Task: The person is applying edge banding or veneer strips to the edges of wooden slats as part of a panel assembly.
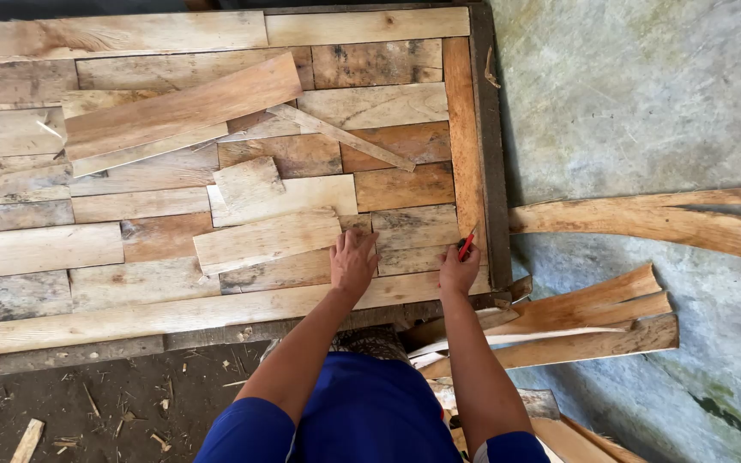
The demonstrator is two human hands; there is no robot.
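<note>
A large panel of joined wooden boards [36,249] lies flat on the ground below me. My left hand [353,261] rests flat, fingers spread, on the right end of a loose pale board [263,240] that lies on the panel. My right hand [458,273] grips a red pencil [466,244] with its tip over the panel near the orange right-hand border strip [465,137]. Both arms come from blue sleeves at the bottom.
A long loose plank [177,107], a thin diagonal strip [340,135] and a small square offcut [249,182] lie on the panel. Curved wood slabs [593,321] are stacked to the right on grey concrete [645,94]. Dirt with wood chips [105,403] lies at bottom left.
</note>
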